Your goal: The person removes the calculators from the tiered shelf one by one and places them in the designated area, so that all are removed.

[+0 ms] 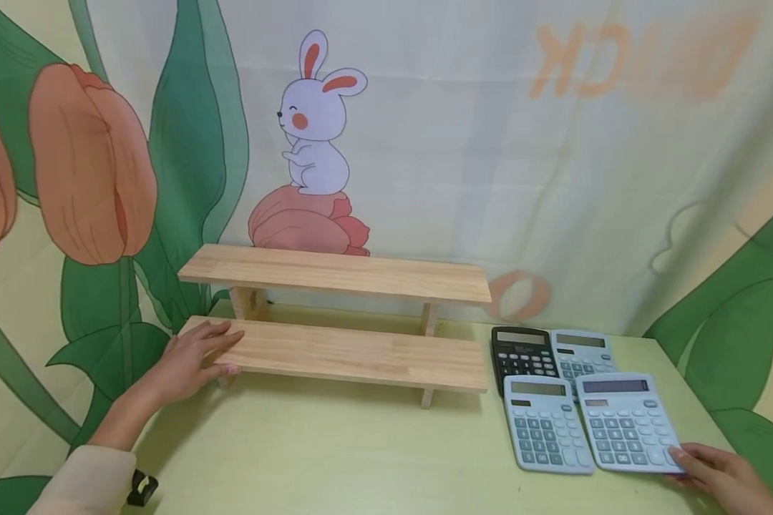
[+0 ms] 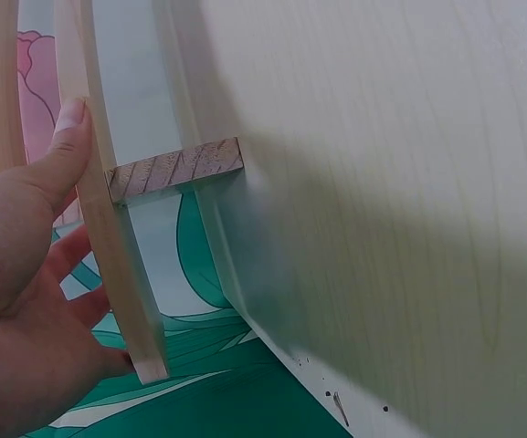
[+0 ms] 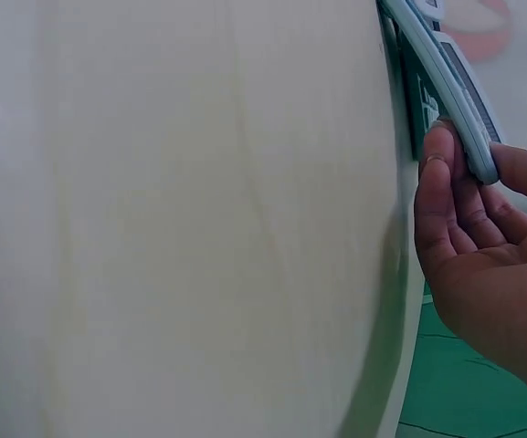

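A light wooden two-tier shelf (image 1: pixel 335 352) stands near the back of the table. My left hand (image 1: pixel 193 357) rests on the left end of its lower board, fingers spread over the top. In the left wrist view, the thumb (image 2: pixel 67 141) lies against the board's edge. At the lower right, my right hand (image 1: pixel 724 472) pinches the corner of a light blue calculator (image 1: pixel 631 422) between thumb and fingers. The right wrist view shows that calculator (image 3: pixel 455 91) tilted, its held corner raised off the table.
Left of the held calculator lies another light blue calculator (image 1: pixel 547 429). Behind them are a black calculator (image 1: pixel 524 354) and a third light blue one (image 1: pixel 580 350), both partly covered. A printed curtain (image 1: pixel 438 143) hangs behind the pale green table (image 1: pixel 335 443).
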Demonstrator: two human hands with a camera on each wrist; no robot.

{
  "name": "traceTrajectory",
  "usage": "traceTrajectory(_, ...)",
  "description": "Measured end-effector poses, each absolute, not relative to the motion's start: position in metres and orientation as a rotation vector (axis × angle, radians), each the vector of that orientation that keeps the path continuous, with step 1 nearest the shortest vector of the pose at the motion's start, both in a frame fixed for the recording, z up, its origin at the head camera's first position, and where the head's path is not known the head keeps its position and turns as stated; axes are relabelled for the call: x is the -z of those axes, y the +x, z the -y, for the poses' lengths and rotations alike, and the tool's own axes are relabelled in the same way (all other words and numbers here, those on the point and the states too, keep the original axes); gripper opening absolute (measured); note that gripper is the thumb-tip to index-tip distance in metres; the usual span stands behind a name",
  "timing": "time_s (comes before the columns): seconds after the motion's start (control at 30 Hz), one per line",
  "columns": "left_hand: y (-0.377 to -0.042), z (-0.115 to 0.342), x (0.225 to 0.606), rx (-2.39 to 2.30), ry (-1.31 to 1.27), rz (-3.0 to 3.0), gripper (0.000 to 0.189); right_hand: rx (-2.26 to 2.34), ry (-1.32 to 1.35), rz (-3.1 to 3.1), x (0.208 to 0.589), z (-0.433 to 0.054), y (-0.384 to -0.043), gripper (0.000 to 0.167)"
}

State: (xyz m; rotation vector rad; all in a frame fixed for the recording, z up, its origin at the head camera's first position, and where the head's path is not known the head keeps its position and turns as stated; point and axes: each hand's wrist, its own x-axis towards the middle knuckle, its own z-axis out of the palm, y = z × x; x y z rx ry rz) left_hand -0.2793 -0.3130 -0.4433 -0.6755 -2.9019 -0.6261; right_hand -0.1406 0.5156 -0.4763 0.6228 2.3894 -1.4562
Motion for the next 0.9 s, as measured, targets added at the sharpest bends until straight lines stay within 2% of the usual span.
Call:
traceTrajectory(0.3,-0.278,0.314,0.443,0.606,-0.682,2.894,0.067,1.469,0.623,-2.331,0.478,-0.511,-0.143,0.076)
traceTrajectory(0.53,-0.277,0.32,0.444,0.596,-0.694,2.886,0.068,1.287,0.581,-2.4,0.477,-0.503,-0.143,0.07)
traceTrajectory(0.77,-0.273,0.327,0.446,0.606,-0.685,2.88,0.067,1.134,0.529,-2.476,0.478,-0.497,-0.148,0.072)
traceTrajectory(0.9,-0.271,0.328,0.445,0.617,-0.679,2.882,0.066,1.031,0.49,-2.544,0.481,-0.497,-0.149,0.066)
